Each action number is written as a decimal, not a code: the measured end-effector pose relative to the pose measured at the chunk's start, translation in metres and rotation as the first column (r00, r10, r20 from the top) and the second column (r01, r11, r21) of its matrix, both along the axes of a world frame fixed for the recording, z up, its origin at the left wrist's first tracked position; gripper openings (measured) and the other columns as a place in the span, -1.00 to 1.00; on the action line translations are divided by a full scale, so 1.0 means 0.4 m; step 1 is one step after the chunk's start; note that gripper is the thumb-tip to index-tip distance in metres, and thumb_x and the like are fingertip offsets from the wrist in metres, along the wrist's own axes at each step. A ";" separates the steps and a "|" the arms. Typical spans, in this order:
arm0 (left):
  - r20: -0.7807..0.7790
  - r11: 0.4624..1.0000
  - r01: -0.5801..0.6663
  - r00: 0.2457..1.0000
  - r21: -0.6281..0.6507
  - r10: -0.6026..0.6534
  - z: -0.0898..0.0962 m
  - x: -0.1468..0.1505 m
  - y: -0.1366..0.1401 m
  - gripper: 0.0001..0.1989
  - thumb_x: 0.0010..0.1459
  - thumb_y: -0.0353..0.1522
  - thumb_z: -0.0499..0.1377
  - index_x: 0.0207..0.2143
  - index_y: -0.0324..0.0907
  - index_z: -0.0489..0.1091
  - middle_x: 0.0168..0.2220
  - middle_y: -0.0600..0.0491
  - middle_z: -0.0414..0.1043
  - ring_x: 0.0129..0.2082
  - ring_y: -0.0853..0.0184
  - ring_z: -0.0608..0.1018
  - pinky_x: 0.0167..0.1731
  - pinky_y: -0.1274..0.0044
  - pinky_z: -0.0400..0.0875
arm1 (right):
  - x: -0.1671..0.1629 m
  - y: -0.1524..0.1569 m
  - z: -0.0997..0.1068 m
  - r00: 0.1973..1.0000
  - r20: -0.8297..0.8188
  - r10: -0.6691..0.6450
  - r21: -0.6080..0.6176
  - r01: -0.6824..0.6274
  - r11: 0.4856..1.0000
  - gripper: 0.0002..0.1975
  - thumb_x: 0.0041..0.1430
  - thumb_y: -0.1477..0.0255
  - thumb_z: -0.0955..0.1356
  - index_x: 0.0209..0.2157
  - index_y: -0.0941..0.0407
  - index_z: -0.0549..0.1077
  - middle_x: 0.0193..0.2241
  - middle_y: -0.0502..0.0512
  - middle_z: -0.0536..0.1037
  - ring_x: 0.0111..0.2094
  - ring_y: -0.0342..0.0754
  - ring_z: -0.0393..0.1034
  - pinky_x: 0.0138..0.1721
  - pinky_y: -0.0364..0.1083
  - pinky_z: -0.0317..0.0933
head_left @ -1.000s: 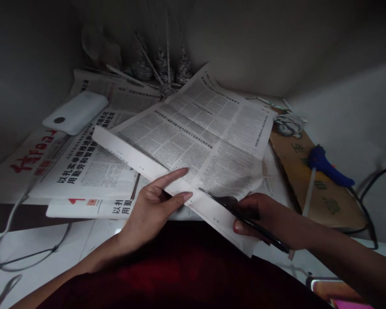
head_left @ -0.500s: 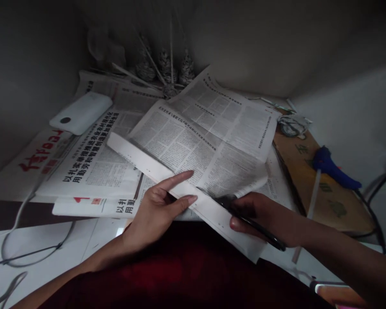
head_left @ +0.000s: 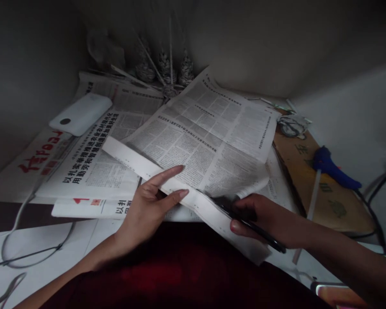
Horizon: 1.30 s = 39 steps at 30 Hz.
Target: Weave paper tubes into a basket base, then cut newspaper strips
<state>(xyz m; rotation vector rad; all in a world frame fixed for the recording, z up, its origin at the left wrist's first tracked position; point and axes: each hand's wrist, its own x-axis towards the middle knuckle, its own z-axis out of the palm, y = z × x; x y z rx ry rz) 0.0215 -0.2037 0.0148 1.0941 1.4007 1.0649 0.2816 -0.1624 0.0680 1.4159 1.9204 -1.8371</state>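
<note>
My left hand [head_left: 154, 199] grips the folded white margin of a newspaper sheet [head_left: 193, 141], thumb on top and index finger stretched along the fold. In my right hand [head_left: 257, 216] is a pair of black-handled scissors [head_left: 263, 234]. Their blades lie along the crease, just right of my left thumb. A long white strip [head_left: 128, 159] of the margin runs diagonally from upper left down past the scissors towards my lap. How the blades are set is partly hidden by the paper.
More newspapers [head_left: 93, 171] lie on the left, with a white power-bank-like box [head_left: 82, 113] on them. At the right a blue glue gun [head_left: 334, 167] rests on brown cardboard [head_left: 331, 210], near a coil [head_left: 292, 125]. Woven cone shapes [head_left: 186, 71] stand behind. A cable [head_left: 19, 210] loops at left.
My left hand has slid a little to the left with the paper edge. The strip has shifted left and bends more near the blades. My right hand has hardly moved.
</note>
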 end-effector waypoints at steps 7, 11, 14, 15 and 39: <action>-0.030 1.000 0.013 0.999 -0.015 -0.013 0.008 0.005 0.000 -0.43 0.07 -0.26 0.34 0.16 -0.05 0.41 -0.20 0.04 0.62 -0.22 0.23 0.61 -0.36 0.51 0.54 | -0.023 0.012 -0.002 0.998 -0.063 0.019 -0.046 -0.022 0.999 -0.59 0.09 0.07 0.44 -0.45 0.14 0.36 -0.54 -0.07 0.26 -0.52 -0.19 0.07 -0.53 -0.17 0.00; -0.034 0.999 0.009 0.999 0.037 -0.007 0.007 0.004 0.001 -0.47 0.07 -0.26 0.34 0.13 -0.04 0.44 -0.05 0.01 0.58 -0.06 0.15 0.58 -0.26 0.45 0.57 | -0.017 0.006 -0.010 0.998 -0.067 0.003 -0.030 -0.005 1.000 -0.63 0.09 0.12 0.45 -0.45 0.14 0.37 -0.55 -0.08 0.27 -0.52 -0.20 0.08 -0.53 -0.17 0.01; -0.028 0.999 0.018 0.999 0.032 -0.018 0.004 0.002 0.000 -0.45 0.07 -0.26 0.34 0.14 -0.04 0.42 -0.09 0.01 0.60 -0.08 0.14 0.59 -0.26 0.44 0.56 | -0.010 -0.003 -0.014 0.997 -0.074 -0.025 -0.043 0.022 0.999 -0.63 0.09 0.13 0.45 -0.46 0.14 0.36 -0.55 -0.08 0.27 -0.52 -0.20 0.08 -0.53 -0.17 0.02; -0.031 0.999 0.021 0.999 0.026 -0.021 0.003 0.001 0.000 -0.44 0.08 -0.26 0.34 0.15 -0.04 0.41 -0.11 0.02 0.61 -0.10 0.16 0.60 -0.25 0.45 0.56 | -0.008 -0.005 -0.014 0.997 -0.072 -0.030 -0.047 0.027 0.999 -0.63 0.09 0.12 0.45 -0.46 0.13 0.36 -0.55 -0.08 0.27 -0.53 -0.20 0.09 -0.53 -0.17 0.02; 0.024 1.000 -0.029 0.999 0.003 0.029 -0.001 -0.014 0.000 -0.47 0.09 -0.25 0.32 0.14 -0.04 0.42 0.07 0.01 0.52 0.01 0.18 0.55 -0.03 0.41 0.51 | -0.034 0.010 -0.010 1.000 -0.002 0.026 0.096 -0.025 0.995 -0.63 0.06 0.14 0.46 -0.49 0.13 0.36 -0.55 -0.07 0.24 -0.50 -0.18 0.08 -0.53 -0.17 0.01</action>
